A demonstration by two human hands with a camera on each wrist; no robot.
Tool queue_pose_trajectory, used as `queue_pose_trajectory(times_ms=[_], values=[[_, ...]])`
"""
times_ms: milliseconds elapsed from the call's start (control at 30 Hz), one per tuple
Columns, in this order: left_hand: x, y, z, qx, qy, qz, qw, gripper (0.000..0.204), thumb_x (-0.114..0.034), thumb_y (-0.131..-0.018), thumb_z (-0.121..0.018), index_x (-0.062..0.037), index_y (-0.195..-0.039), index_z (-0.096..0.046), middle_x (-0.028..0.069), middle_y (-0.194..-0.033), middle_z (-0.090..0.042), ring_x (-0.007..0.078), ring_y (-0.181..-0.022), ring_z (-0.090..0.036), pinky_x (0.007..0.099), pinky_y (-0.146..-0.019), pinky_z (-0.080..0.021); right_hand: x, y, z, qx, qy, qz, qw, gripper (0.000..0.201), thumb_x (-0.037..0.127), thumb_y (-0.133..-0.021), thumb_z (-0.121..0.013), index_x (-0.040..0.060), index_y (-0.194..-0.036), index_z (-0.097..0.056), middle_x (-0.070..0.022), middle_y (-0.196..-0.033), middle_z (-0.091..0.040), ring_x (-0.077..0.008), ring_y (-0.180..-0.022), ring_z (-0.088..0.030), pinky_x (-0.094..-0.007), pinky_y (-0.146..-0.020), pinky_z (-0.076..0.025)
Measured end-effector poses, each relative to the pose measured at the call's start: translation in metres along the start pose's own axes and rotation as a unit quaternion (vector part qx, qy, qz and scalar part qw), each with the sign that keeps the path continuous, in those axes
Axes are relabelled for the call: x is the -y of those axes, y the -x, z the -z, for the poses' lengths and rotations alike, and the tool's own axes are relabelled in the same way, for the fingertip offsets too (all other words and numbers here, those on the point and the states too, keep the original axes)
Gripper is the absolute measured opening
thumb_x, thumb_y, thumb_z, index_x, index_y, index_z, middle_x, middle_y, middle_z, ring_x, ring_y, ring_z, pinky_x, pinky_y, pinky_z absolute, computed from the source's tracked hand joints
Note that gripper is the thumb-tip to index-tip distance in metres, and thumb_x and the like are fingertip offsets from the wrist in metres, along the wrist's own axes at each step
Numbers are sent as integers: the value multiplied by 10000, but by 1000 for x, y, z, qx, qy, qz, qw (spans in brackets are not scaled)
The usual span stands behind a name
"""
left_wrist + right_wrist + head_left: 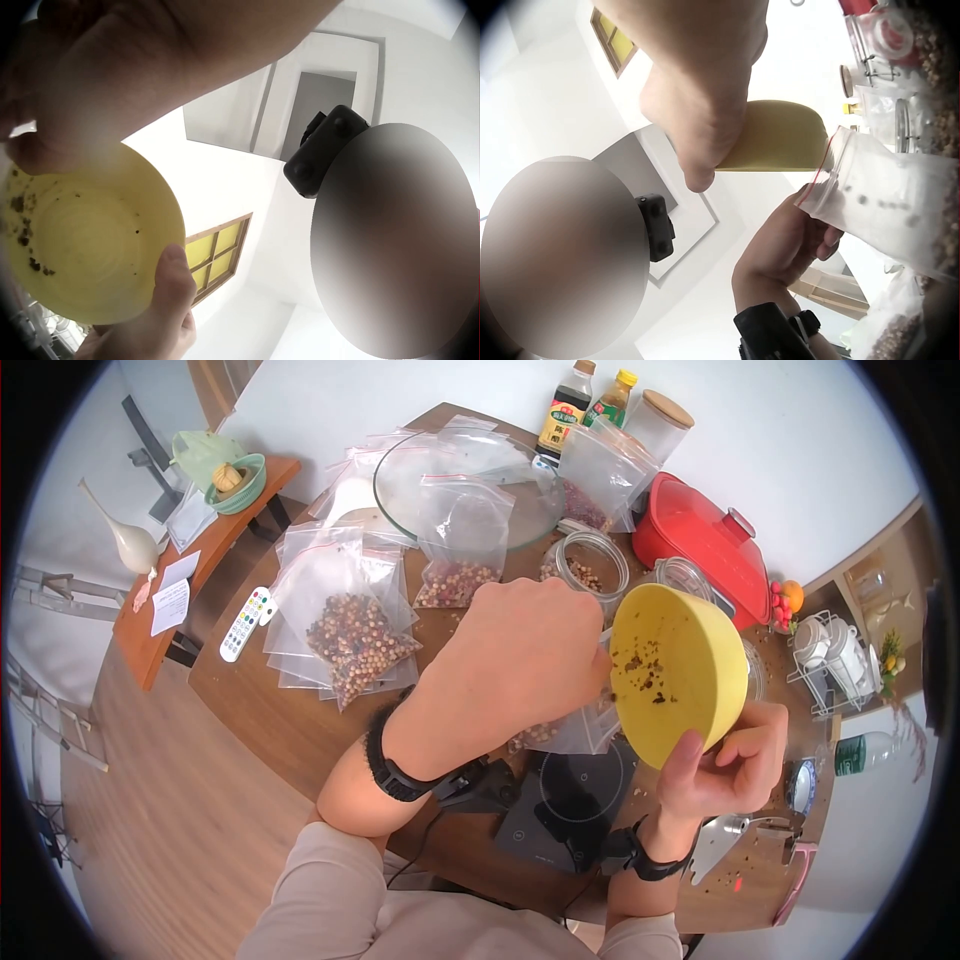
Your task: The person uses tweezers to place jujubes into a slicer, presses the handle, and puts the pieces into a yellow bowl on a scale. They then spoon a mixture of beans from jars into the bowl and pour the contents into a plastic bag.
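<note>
My right hand (728, 760) grips a yellow bowl (715, 650) by its side, thumb at the rim, and holds it tipped on edge. Dark bits cling to the bowl's inner wall, also seen in the left wrist view. My left hand (500, 670) pinches the red-lined mouth of a clear zip bag (889, 191). The bowl's lip meets the bag's mouth in the right wrist view, and small dark pieces show inside the bag below it. From the head view, the left hand hides most of this bag.
Filled zip bags (350, 635) lie left on the wooden table (240, 690), near a glass lid (385, 490). An open jar (590, 565), a red pot (690, 535) and sauce bottles (566, 410) stand behind. A black induction cooker (560, 810) sits close to the body.
</note>
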State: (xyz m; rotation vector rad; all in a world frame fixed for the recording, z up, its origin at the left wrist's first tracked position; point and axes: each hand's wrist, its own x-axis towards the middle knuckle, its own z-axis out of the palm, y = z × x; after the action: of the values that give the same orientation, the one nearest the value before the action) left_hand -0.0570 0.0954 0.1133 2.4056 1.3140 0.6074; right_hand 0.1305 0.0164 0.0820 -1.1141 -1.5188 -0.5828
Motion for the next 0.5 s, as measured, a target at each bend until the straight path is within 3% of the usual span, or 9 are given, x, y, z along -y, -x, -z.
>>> queue_pose_trajectory(times_ms=[433,500], values=[[6,3,-5,-26,5,-5,1000,289,-230,-813,-630,-1,-641,-659,215,-673,-628,393,-714,-653,475,-671,-531,-4,10,4,-15,3,100,995,504,349,-662,-829,76,-721,-409,-167,-823,-641,-224,-594,-569,-272,-503,-431],[5,2,-1,5,1,14,1000,280,-234,-819,-632,-8,-658,-669,211,-687,-636,391,-731,-653,473,-687,-529,-5,11,5,-20,8,102,995,501,332,-665,-847,72,-737,-425,-174,-859,-653,-226,-613,-587,-270,-505,-446]])
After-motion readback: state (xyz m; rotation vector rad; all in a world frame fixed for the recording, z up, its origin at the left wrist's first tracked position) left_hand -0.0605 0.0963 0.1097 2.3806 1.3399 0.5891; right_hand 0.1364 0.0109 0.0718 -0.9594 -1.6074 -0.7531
